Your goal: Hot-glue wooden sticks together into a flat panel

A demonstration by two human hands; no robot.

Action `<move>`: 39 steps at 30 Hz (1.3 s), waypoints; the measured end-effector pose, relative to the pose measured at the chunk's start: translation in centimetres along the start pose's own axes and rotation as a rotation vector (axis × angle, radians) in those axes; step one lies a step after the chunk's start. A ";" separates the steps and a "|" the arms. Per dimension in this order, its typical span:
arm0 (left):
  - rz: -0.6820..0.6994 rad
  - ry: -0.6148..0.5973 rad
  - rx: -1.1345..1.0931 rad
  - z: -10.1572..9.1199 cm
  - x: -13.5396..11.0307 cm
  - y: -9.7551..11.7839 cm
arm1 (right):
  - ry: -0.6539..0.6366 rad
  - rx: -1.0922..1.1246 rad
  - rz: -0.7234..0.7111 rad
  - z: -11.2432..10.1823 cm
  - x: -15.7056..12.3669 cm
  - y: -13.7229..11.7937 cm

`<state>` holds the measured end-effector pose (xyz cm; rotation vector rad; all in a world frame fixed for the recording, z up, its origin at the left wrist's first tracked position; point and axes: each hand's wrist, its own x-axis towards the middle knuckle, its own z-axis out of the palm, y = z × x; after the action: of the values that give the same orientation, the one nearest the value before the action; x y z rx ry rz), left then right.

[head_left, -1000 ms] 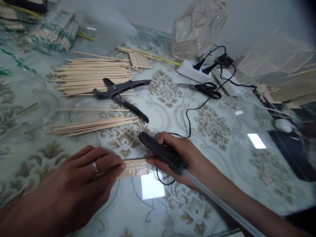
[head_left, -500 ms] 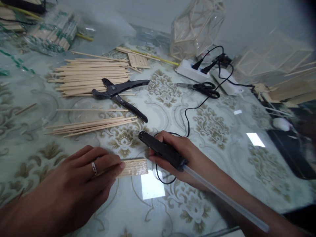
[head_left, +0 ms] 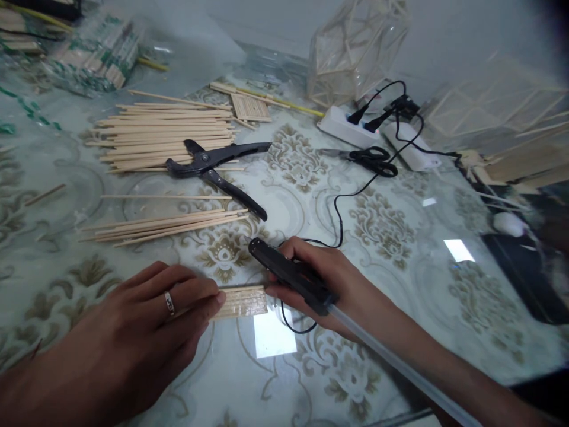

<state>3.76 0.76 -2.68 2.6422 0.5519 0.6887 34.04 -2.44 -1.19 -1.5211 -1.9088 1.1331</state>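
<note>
My right hand (head_left: pixel 329 281) is wrapped round a black glue gun (head_left: pixel 288 276) with a clear glue stick jutting out of its back; the nozzle points up and to the left. My left hand (head_left: pixel 146 320), a ring on one finger, lies flat with its fingertips pressing the left end of a small panel of glued sticks (head_left: pixel 242 301) on the table. The fingers of my right hand touch the panel's right end. A bundle of thin wooden sticks (head_left: pixel 164 225) lies just beyond my left hand.
Black cutting pliers (head_left: pixel 213 169) rest on a larger pile of sticks (head_left: pixel 160 133). Black scissors (head_left: pixel 371 160), a white power strip (head_left: pixel 349 127) with the gun's cord, stick-frame models (head_left: pixel 355 50) and packets of sticks (head_left: pixel 98 56) stand farther back. A dark object (head_left: pixel 528 279) lies at the right.
</note>
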 end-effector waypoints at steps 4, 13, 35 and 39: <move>0.004 0.003 0.002 0.1 0.0 -0.1 | -0.001 -0.008 -0.002 0.0 0.0 0.0; 0.006 0.011 0.033 0.3 0.3 -0.2 | -0.006 0.025 0.024 0.1 0.0 0.0; 0.027 0.026 0.037 0.0 0.3 0.0 | 0.029 0.045 0.110 0.0 0.1 -0.2; 0.011 0.028 0.034 -0.2 0.5 0.1 | 0.026 0.099 0.145 -0.1 0.2 -0.1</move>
<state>4.10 0.93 -2.32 2.6725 0.5622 0.7262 34.00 -2.28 -1.09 -1.6332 -1.7220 1.2436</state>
